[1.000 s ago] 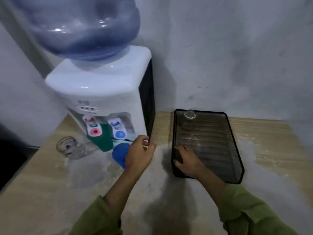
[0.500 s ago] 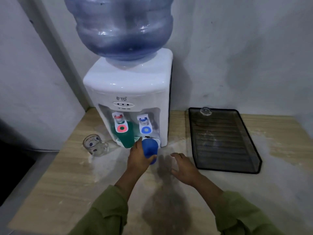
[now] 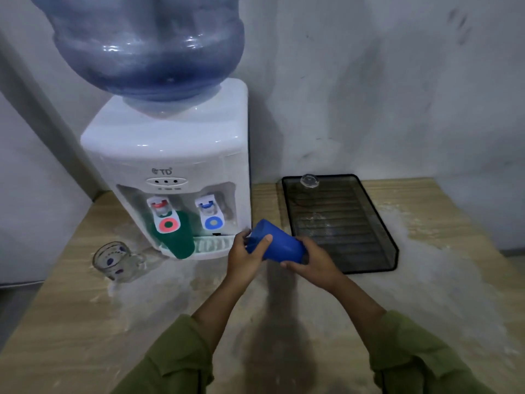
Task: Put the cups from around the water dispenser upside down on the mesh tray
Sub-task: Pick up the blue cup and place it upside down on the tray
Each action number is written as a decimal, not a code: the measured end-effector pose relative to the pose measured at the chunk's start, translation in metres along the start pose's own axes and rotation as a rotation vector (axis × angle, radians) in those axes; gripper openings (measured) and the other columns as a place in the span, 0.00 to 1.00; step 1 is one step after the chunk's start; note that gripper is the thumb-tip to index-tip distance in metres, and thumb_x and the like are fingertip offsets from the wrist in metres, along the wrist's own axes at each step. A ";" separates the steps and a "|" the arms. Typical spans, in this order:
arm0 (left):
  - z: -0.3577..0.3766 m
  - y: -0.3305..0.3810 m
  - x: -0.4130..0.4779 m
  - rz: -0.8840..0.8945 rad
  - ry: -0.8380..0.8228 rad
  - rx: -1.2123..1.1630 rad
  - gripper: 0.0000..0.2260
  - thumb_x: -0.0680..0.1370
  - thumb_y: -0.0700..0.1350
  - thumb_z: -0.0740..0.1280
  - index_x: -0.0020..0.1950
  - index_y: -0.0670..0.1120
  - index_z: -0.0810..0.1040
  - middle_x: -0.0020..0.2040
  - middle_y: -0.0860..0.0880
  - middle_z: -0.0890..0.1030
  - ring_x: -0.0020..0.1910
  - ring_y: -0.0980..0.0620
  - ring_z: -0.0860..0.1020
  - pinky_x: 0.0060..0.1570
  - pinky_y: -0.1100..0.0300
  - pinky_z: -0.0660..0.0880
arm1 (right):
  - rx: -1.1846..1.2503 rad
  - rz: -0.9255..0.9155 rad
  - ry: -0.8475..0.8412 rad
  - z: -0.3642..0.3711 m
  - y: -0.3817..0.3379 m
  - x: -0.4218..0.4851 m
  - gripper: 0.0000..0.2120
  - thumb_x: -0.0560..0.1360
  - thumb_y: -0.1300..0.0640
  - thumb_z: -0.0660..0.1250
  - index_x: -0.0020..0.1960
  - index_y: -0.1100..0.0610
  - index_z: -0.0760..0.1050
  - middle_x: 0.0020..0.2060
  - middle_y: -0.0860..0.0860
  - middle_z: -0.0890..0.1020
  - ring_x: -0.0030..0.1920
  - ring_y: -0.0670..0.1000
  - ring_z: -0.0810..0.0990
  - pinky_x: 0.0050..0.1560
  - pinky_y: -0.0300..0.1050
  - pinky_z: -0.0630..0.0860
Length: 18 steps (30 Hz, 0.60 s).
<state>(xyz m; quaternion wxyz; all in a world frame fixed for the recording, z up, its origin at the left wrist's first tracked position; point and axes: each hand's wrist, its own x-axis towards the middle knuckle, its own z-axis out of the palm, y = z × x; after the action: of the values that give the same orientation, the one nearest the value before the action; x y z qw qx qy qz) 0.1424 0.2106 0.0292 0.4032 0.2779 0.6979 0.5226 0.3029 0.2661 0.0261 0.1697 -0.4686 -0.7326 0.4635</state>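
Blue cup (image 3: 274, 245) tilted sideways above counter (image 3: 85, 322), left hand (image 3: 246, 258) and right hand (image 3: 314, 264) both closed on it, cup's mouth hidden by right palm, green cup (image 3: 179, 237) partly behind red tap.

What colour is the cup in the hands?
Blue: the cup is plain blue, seen clearly in the head view.
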 end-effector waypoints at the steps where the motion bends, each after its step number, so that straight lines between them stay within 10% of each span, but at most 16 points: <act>1: 0.007 0.003 0.001 -0.021 -0.021 -0.041 0.27 0.74 0.50 0.70 0.69 0.45 0.67 0.62 0.45 0.73 0.60 0.46 0.75 0.59 0.48 0.78 | 0.023 0.009 0.016 -0.007 0.003 0.000 0.31 0.68 0.53 0.75 0.66 0.54 0.66 0.58 0.50 0.75 0.57 0.51 0.78 0.57 0.48 0.77; 9: 0.071 0.017 0.034 -0.112 -0.224 -0.037 0.23 0.78 0.53 0.63 0.70 0.44 0.67 0.63 0.48 0.73 0.58 0.51 0.74 0.56 0.53 0.76 | 0.070 0.083 0.141 -0.077 0.033 0.026 0.26 0.64 0.54 0.79 0.55 0.49 0.68 0.53 0.50 0.77 0.49 0.47 0.78 0.45 0.38 0.74; 18: 0.119 -0.003 0.089 0.047 -0.146 0.661 0.24 0.74 0.45 0.68 0.69 0.43 0.69 0.65 0.39 0.73 0.65 0.41 0.71 0.65 0.52 0.70 | -0.156 0.167 0.292 -0.158 0.064 0.082 0.32 0.66 0.55 0.76 0.65 0.57 0.66 0.59 0.54 0.70 0.56 0.52 0.72 0.57 0.47 0.71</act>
<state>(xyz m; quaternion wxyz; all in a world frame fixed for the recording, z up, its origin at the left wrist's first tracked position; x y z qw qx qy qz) 0.1980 0.3423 -0.0132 0.3281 0.4464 0.7921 0.2561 0.4037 0.4263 0.0384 0.1986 -0.6017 -0.6925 0.3448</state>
